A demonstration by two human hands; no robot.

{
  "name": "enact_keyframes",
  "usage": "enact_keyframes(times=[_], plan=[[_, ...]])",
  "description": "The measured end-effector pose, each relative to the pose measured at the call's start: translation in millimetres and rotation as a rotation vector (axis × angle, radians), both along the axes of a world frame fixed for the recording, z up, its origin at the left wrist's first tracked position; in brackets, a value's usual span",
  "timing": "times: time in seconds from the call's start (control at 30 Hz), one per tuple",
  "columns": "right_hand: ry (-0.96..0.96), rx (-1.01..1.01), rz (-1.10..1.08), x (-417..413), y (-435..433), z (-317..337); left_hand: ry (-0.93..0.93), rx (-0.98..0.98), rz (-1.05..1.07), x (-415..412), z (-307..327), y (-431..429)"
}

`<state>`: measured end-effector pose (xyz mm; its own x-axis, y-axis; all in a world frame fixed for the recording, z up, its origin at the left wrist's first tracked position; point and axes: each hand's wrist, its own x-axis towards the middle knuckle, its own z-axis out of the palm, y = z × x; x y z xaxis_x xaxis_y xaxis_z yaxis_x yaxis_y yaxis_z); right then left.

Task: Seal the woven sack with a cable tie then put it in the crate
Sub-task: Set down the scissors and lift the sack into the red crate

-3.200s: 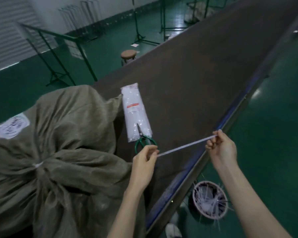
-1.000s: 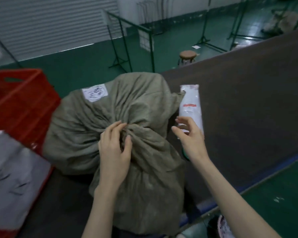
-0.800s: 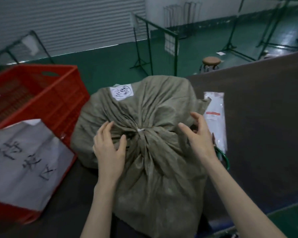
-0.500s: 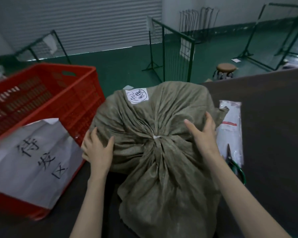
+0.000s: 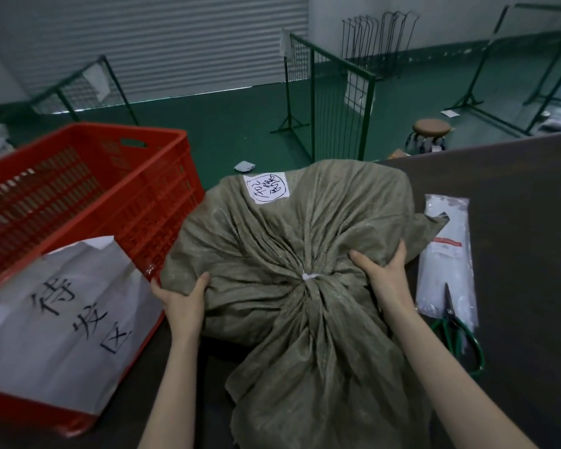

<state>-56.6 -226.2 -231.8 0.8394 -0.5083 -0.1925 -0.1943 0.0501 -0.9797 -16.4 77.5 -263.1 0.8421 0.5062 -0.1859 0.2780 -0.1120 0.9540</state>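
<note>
With the white cable tie (image 5: 309,276) already cinched around the gathered neck of the sack (image 5: 305,241), we judge the sealing done and only the move left. We have our left hand (image 5: 183,294) clamped on the sack's left flank, thumb on top and fingers tucked underneath, and our right hand (image 5: 386,275) gripping its right shoulder, fingers curled into the fabric. The sack sits on the dark tabletop (image 5: 515,176), its loose tail flopping toward us, its left side just beside the red crate (image 5: 88,176). That crate looks empty from here, a white paper sign (image 5: 59,322) hanging over its near wall. Off to our right, the bag of spare ties (image 5: 447,254) and the green-handled scissors (image 5: 457,332) lie untouched. What remains, we reckon: lift this bulky load, swing it left, clear the rim, and drop it in.
</note>
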Motion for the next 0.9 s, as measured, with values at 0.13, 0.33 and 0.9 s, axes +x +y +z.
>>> enact_keyframes(times=[0.13,0.33,0.9], plan=[[-0.025,0.052,-0.003,-2,2,-1,0.002,-0.239,0.051,3,-4,3],[-0.038,0.188,0.016,-10,4,0,0.001,-0.46,0.04,-1,-10,6],[-0.098,0.349,0.071,-45,-8,8,-0.267,-0.357,-0.001,-40,-3,-8]])
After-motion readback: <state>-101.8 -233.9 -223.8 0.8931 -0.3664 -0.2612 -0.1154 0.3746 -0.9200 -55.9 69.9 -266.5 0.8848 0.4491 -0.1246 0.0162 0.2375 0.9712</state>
